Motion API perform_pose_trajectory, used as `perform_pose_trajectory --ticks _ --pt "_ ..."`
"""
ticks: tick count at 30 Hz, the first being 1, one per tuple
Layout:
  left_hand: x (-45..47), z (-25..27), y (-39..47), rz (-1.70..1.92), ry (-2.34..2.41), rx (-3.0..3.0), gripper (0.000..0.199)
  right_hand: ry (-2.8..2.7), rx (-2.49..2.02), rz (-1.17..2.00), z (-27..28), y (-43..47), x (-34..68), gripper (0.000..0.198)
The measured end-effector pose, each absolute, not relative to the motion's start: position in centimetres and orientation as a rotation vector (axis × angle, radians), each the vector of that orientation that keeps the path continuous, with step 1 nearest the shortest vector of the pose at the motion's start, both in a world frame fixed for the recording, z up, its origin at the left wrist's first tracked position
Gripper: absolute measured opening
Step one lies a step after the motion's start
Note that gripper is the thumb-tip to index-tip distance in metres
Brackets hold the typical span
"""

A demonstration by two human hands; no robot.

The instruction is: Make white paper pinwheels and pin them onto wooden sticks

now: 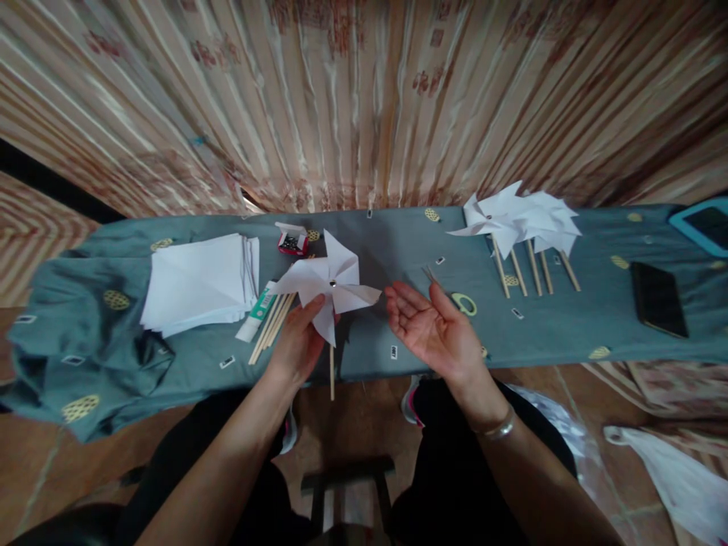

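My left hand (300,334) is closed on a white paper pinwheel (341,269), with the thumb over a lower blade. A dark metal pin sits at the pinwheel's centre, and its wooden stick points down past the table's front edge. To the right, my right hand (435,326) is palm up, fingers apart and slightly curled, with nothing in it. Just beyond its thumb lie scissors (465,304) with a pale green handle, partly hidden by the hand. Loose wooden sticks (274,326) and a green and white glue tube (258,311) lie beside my left hand.
A stack of white paper (196,280) lies at left. Behind the pinwheel stands an open red box of pins (293,240). Several pinwheels (523,216) rest at the back right. Farther right are a dark phone (658,299) and a blue-framed device (705,226). Curtains hang behind the cloth-covered table (409,235).
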State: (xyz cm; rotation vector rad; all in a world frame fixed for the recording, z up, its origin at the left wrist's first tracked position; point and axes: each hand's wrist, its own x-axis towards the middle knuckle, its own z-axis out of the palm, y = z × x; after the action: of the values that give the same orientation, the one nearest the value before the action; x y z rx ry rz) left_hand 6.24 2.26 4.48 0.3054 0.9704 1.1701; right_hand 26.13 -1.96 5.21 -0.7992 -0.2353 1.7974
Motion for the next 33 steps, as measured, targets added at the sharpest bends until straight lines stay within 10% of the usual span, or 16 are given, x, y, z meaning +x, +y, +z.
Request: perform_pose_trajectory --ticks 33 --pt "9.5 5.8 1.4 1.132 0.815 0.494 0.031 0.021 -0.695 1.836 8.3 -3.5 21.3 0.03"
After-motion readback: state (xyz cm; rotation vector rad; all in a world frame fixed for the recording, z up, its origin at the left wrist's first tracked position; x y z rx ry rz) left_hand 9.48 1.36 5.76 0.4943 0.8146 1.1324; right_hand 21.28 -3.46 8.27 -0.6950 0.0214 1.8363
